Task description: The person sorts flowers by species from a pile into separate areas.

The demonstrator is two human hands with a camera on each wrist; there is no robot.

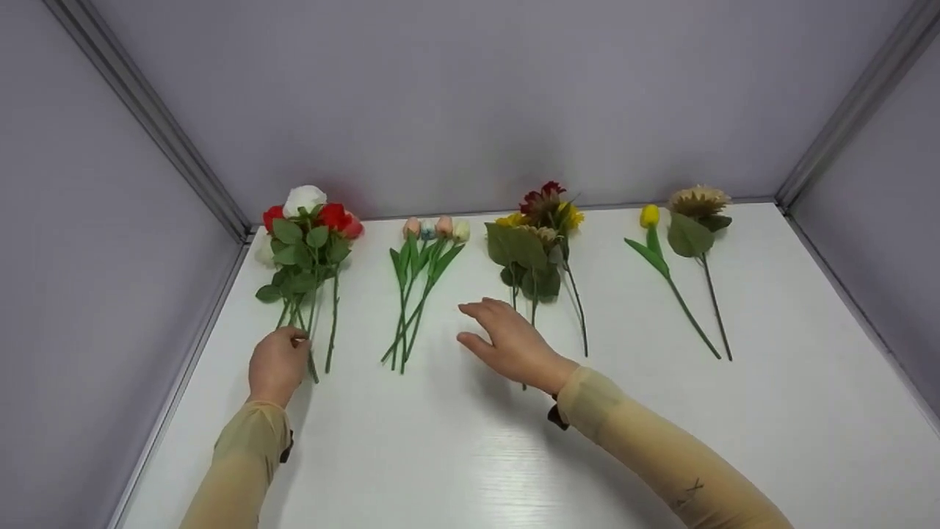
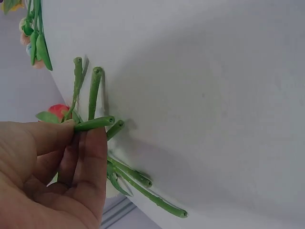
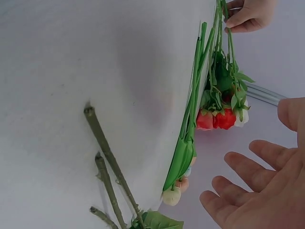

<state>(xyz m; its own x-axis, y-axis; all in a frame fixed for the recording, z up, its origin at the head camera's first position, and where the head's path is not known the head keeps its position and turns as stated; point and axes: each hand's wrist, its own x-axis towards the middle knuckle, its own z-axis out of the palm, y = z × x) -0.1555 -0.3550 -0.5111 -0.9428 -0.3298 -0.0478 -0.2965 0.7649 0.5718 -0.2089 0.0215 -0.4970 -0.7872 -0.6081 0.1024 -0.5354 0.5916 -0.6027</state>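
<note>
My left hand (image 1: pixel 277 365) is at the lower stems of the rose bunch (image 1: pixel 294 257), which has red and white blooms. In the left wrist view, thumb and fingertips pinch one green rose stem (image 2: pixel 95 123) near its cut end, while several other stem ends lie around it. Fingers spread, my right hand (image 1: pixel 514 345) holds nothing and hovers over the stems of the mixed bunch (image 1: pixel 540 220), pointing left. Between the two hands lies a group of tulips (image 1: pixel 416 286) in pink, blue and cream, with their stems crossing.
Farther right lie a yellow tulip (image 1: pixel 650 216) and a beige flower (image 1: pixel 698 202) with a broad leaf. All the flower heads point to the back edge of the white table (image 1: pixel 455 455). Grey panels (image 1: pixel 470 95) rise behind and on both sides.
</note>
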